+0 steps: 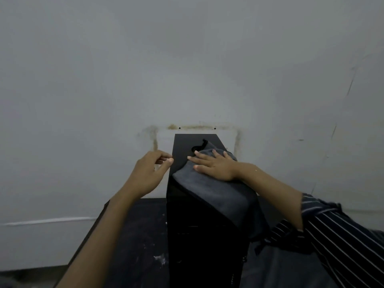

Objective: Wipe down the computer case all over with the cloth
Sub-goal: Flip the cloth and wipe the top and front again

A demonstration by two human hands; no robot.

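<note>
Both hands at computer case (pixel 197 235): right hand (pixel 214 166) presses cloth (pixel 218 192), fingers spread; left hand (pixel 147 173), loosely curled, seemingly touches edge.

The right grip (pixel 216 166) presses a grey cloth (pixel 218 192) flat on the black computer case (pixel 187 235); the left grip (pixel 149 171) touches its left edge

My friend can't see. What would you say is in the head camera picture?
A right hand presses flat on a grey cloth draped over the top of a tall black case. The left hand sits at the case's left edge, with a pale wall behind.
</note>
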